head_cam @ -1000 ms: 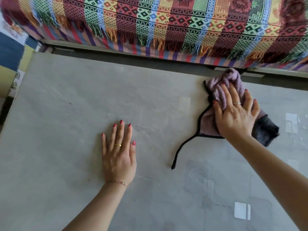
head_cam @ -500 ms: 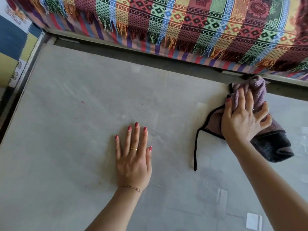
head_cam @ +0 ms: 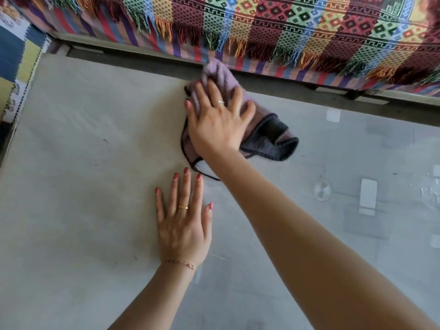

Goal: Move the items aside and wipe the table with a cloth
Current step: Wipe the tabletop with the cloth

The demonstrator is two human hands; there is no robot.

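A crumpled mauve and dark grey cloth (head_cam: 271,136) with a black trim cord lies on the grey table (head_cam: 83,186) near its far edge. My right hand (head_cam: 217,122) presses flat on the cloth with the fingers spread and straight, pointing away from me. My left hand (head_cam: 183,222) rests flat on the bare tabletop just below the cloth, fingers straight, and its fingertips are close to the loose black cord.
A sofa with a striped, fringed multicolour throw (head_cam: 285,32) runs along the table's far side. A patterned rug (head_cam: 16,63) lies at the left. Bright light patches (head_cam: 367,198) show on the table's glossy right part. Small red specks (head_cam: 104,141) dot the left part.
My right hand has slid the cloth leftward along the table's far edge, toward the middle. My left hand stays planted flat on the table.
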